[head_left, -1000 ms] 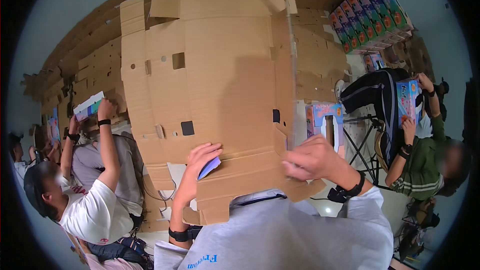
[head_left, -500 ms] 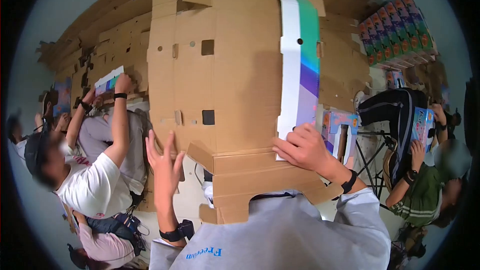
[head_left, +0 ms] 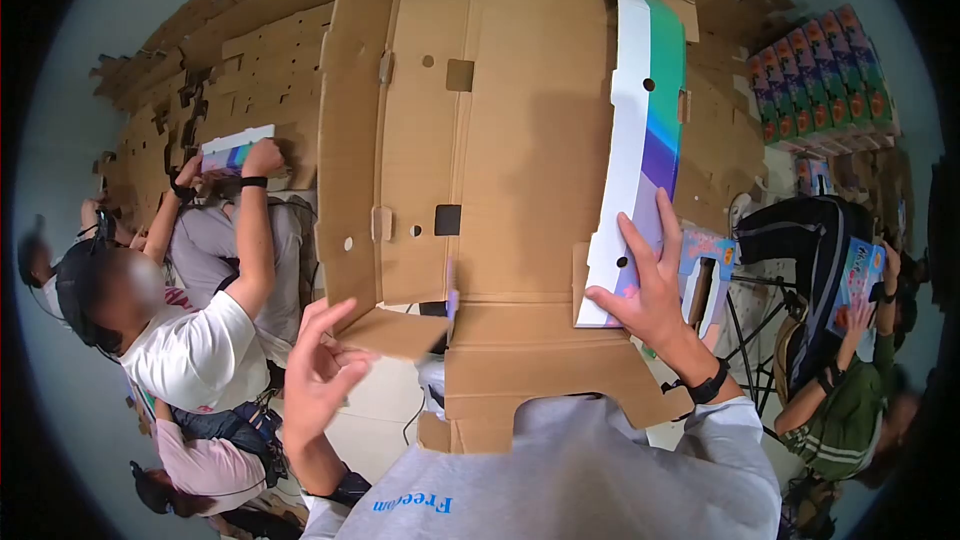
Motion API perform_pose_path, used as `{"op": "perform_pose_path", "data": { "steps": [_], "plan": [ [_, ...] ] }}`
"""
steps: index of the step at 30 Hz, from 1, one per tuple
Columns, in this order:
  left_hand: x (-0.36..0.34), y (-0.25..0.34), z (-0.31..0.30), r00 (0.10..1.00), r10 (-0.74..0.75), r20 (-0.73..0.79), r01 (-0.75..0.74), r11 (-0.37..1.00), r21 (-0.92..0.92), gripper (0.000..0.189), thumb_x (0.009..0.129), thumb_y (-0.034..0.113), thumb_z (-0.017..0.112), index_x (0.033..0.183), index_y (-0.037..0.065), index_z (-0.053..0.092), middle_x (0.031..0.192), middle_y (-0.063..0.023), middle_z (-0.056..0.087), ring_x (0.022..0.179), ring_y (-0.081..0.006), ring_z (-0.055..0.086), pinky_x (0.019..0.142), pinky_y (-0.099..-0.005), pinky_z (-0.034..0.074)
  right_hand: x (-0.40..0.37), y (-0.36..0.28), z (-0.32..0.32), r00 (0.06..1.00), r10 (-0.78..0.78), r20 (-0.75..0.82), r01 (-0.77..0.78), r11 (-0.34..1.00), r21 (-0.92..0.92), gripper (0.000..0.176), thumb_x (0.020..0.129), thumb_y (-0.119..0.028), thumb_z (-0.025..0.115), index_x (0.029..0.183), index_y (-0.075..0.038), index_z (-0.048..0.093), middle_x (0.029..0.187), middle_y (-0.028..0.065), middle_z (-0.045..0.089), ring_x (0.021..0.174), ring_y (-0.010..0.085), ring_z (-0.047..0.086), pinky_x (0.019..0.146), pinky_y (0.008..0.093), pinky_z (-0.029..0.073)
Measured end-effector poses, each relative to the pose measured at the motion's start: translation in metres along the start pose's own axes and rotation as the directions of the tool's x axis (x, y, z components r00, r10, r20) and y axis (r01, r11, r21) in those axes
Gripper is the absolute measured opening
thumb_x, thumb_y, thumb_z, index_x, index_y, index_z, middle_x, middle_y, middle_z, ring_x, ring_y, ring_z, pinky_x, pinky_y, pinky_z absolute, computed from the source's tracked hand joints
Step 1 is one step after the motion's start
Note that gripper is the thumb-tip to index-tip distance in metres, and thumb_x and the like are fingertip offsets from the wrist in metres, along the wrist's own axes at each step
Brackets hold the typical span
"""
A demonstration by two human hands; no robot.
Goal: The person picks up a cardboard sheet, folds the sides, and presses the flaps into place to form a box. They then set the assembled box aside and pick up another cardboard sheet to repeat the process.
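A large brown cardboard sheet (head_left: pixel 540 140) lies before me, with square cutouts and creases. Its left panel (head_left: pixel 350 120) stands folded up. Along the right side runs a raised panel (head_left: pixel 640 110), white with green, blue and purple print. My right hand (head_left: pixel 650 285) rests on the lower end of that panel, fingers apart, thumb on the white strip. At the lower left corner, my left hand (head_left: pixel 325 370) is beside a bent cardboard flap (head_left: pixel 392 332), fingers spread and slightly curled. The near flap (head_left: pixel 550 340) reaches toward my grey shirt.
To the left, a person in a white shirt (head_left: pixel 205 360) handles a printed box (head_left: pixel 228 155). Another person in green (head_left: pixel 840 420) holds a blue box (head_left: pixel 858 285) at right. Upright printed boxes (head_left: pixel 825 80) stand at the back right, with a black tripod (head_left: pixel 755 340) nearer.
The sheet's left panel has folded upward and the sheet has shifted right in view. My right hand has loosened from its grip and spread its fingers. My left hand is lower.
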State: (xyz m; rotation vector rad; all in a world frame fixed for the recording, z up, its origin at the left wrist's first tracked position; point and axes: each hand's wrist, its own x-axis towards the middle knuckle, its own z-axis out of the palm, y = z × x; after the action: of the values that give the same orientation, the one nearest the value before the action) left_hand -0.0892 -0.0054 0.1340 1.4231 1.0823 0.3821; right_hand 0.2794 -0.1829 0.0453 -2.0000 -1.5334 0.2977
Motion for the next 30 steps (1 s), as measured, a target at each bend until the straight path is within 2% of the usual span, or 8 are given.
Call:
{"op": "perform_pose_path", "data": {
  "steps": [2,5,9,13,17,20,26,30],
  "plan": [
    [0.007,-0.003,0.004,0.990,0.138,0.009,-0.129,0.899,0.418,0.086,0.072,-0.003,0.083,0.152,0.016,0.058,0.126,-0.0113,0.054,0.100,-0.0224,0.069,0.069,-0.0357,0.063,-0.001,0.004,0.007,1.000,-0.015,-0.008,0.015,0.999,-0.038,0.100,0.070,-0.040,0.096,0.155,-0.011,0.053,0.170,0.0311,0.019,0.154,0.0509,0.029,0.124,0.0574,0.031],
    [0.011,0.019,0.020,0.975,0.181,0.132,-0.205,0.487,0.849,0.094,0.066,0.000,0.086,0.152,0.027,0.059,0.116,-0.0102,0.055,0.078,-0.0239,0.066,0.062,-0.0344,0.058,-0.001,0.006,0.009,0.999,-0.037,-0.029,0.036,0.999,-0.036,0.097,0.069,-0.038,0.096,0.153,-0.011,0.055,0.168,0.0306,0.023,0.153,0.0506,0.031,0.123,0.0573,0.032],
    [0.021,0.018,0.040,0.818,0.486,0.308,-0.499,0.334,0.799,0.082,0.071,0.015,0.083,0.147,0.040,0.064,0.088,-0.0048,0.051,0.055,-0.0200,0.055,0.046,-0.0335,0.048,-0.001,0.007,0.007,0.997,-0.051,-0.051,0.049,0.998,-0.024,0.096,0.068,-0.036,0.097,0.152,-0.011,0.058,0.166,0.0301,0.029,0.150,0.0506,0.034,0.122,0.0571,0.034],
    [0.029,0.050,0.064,0.698,0.356,0.621,-0.705,0.188,0.684,0.078,0.079,0.026,0.073,0.150,0.052,0.056,0.079,-0.0013,0.036,0.049,-0.0119,0.047,0.041,-0.0296,0.044,-0.003,0.004,0.002,0.998,-0.030,-0.060,0.030,1.000,0.003,0.091,0.066,-0.034,0.098,0.147,-0.013,0.062,0.167,0.0274,0.030,0.149,0.0500,0.036,0.121,0.0573,0.036],
    [0.053,0.017,0.112,0.441,0.405,0.801,-0.863,-0.052,0.502,0.057,0.082,0.021,0.067,0.138,0.016,0.068,0.084,-0.0018,0.046,0.066,-0.0118,0.055,0.053,-0.0267,0.048,-0.002,0.012,0.001,0.996,-0.055,-0.069,0.057,0.998,0.017,0.086,0.065,-0.031,0.098,0.143,-0.014,0.067,0.167,0.0248,0.033,0.149,0.0492,0.037,0.121,0.0573,0.037],
    [0.055,0.003,0.145,0.336,0.341,0.878,-0.858,-0.272,0.435,0.046,0.081,0.019,0.067,0.125,0.008,0.071,0.091,0.0001,0.054,0.072,-0.0126,0.057,0.055,-0.0257,0.047,-0.004,0.019,0.001,0.995,-0.075,-0.066,0.078,0.996,0.037,0.085,0.064,-0.029,0.098,0.142,-0.015,0.068,0.167,0.0241,0.034,0.150,0.0482,0.037,0.121,0.0565,0.037],
    [0.059,-0.010,0.145,0.170,0.416,0.893,-0.894,-0.315,0.318,0.007,0.078,0.015,0.067,0.082,0.009,0.065,0.080,-0.0003,0.047,0.066,-0.0116,0.051,0.050,-0.0252,0.039,-0.005,0.012,0.001,0.995,-0.014,-0.100,0.025,0.994,0.106,0.084,0.063,-0.026,0.099,0.141,-0.016,0.069,0.168,0.0238,0.034,0.151,0.0447,0.038,0.123,0.0543,0.036],
    [0.059,-0.013,0.137,0.120,0.571,0.812,-0.921,-0.241,0.305,0.006,0.075,0.015,0.067,0.077,0.011,0.062,0.076,0.0015,0.043,0.067,-0.0111,0.051,0.049,-0.0243,0.039,-0.004,0.014,0.005,0.993,-0.003,-0.116,0.022,0.986,0.163,0.084,0.062,-0.025,0.099,0.140,-0.015,0.070,0.168,0.0237,0.034,0.152,0.0445,0.037,0.123,0.0540,0.035]
  ]
}}
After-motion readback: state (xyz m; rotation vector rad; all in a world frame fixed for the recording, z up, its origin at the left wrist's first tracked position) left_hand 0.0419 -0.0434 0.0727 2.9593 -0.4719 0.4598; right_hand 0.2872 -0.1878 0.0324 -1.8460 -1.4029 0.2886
